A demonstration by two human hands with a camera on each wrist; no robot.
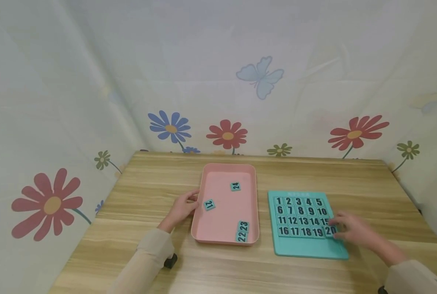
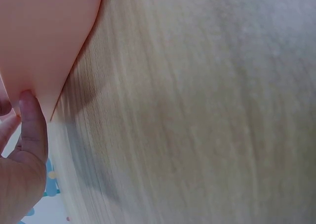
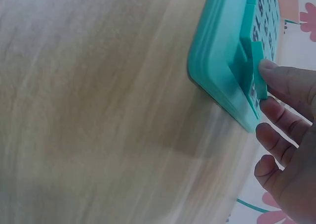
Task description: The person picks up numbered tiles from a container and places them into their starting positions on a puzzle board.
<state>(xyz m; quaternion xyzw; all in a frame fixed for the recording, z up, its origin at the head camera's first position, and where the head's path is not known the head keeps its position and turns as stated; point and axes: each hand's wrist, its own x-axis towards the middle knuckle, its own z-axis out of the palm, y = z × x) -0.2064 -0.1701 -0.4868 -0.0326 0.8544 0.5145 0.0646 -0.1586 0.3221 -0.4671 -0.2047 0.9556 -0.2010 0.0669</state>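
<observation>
A teal number board (image 1: 310, 248) lies on the table, with rows of number tiles running from 1 to 20. My right hand (image 1: 356, 230) pinches the number 20 tile (image 1: 330, 231) at the right end of the fourth row. In the right wrist view this tile (image 3: 259, 70) is tilted above the board's recess, between thumb and fingers. My left hand (image 1: 181, 210) grips the left wall of a pink tray (image 1: 224, 168). The left wrist view shows the thumb (image 2: 33, 125) against the tray's outer wall, the other fingers partly hidden behind it.
Inside the tray lie number tiles 24 (image 1: 235, 186), 21 (image 1: 209, 205), 23 (image 1: 243, 226) and 22 (image 1: 241, 236). The wood-grain table (image 1: 226, 269) meets a pale flower-printed curtain (image 1: 204, 73) at its back and sides.
</observation>
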